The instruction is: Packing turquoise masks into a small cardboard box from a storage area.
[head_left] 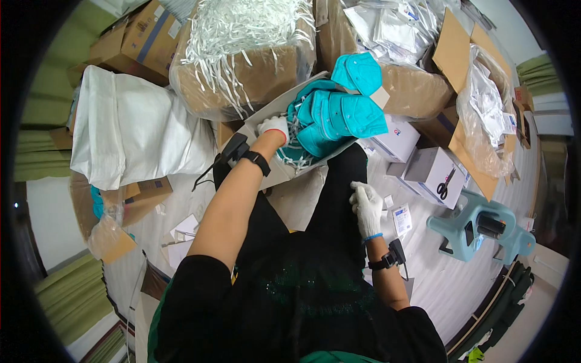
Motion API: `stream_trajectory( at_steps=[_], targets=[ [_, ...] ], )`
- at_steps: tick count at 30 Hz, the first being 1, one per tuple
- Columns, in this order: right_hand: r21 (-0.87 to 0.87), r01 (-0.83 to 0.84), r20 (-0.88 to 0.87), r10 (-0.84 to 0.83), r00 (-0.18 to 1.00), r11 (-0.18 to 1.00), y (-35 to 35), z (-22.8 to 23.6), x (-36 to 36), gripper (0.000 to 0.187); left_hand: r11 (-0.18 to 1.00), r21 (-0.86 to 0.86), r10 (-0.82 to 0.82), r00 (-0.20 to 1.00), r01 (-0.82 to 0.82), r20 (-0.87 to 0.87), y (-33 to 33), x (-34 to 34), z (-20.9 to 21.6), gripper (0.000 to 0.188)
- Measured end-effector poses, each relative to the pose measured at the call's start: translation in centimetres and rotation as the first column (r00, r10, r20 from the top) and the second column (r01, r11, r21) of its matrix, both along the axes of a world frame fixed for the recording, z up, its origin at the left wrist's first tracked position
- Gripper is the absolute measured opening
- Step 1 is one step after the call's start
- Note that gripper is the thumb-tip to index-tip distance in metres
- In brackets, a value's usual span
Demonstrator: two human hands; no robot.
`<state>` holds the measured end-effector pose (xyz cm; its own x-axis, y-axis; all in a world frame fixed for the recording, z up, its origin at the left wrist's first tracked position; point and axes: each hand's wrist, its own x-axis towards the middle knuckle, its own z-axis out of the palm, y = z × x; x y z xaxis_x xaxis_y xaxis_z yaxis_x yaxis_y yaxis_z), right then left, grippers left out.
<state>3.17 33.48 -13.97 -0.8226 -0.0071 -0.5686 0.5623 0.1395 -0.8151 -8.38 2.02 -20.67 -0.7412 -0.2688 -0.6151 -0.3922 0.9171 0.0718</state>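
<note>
My left hand [275,128], in a white knit glove with a red cuff, reaches into the left side of an open carton [275,176] between my legs. Its fingers curl inward beside white straps [295,136], and their tips are hidden. Teal cup-shaped face masks [342,115] with white straps fill the carton in overlapping stacks. One stack [357,72] leans over the far rim. My right hand [367,209], gloved in white with a blue cuff, lies by my right thigh. Its fingers are loosely bent and apart, with nothing in them.
Beyond the carton, a plastic-wrapped box [254,81] bears a heap of white strips [242,30]. White cartons [433,175] stand at right, with black scissors [446,184] on one. A blue-grey plastic stool [484,224] is farther right. A large white sack [136,130] stands left.
</note>
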Motion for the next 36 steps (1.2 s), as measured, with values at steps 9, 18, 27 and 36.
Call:
stream_trajectory(
  at_steps=[9, 18, 27, 36],
  targets=[
    [-0.016, 0.009, 0.0, -0.009, 1.0, 1.0, -0.1, 0.1, -0.1, 0.022, 0.999, 0.023, -0.048, 0.989, 0.045, 0.143, 0.2, 0.2, -3.4, 0.05],
    [-0.063, 0.013, -0.083, -0.018, 0.996, 0.998, -0.8, 1.3, 0.1, 0.021, 0.983, 0.181, 0.132, 0.788, -0.027, -0.602, -2.2, 2.6, 9.3, 0.041],
    [0.32, -0.268, -0.703, 0.417, 0.576, 0.909, -8.7, 10.2, -3.4, 0.047, 0.631, 0.768, 0.489, 0.826, -0.112, -0.281, -1.2, 5.1, 16.1, 0.028],
    [0.44, -0.101, -0.791, 0.438, 0.427, 0.892, -8.5, 9.5, -3.6, 0.034, 0.455, 0.845, 0.603, 0.796, -0.282, -0.059, -0.2, 4.1, 15.7, 0.032]
  ],
)
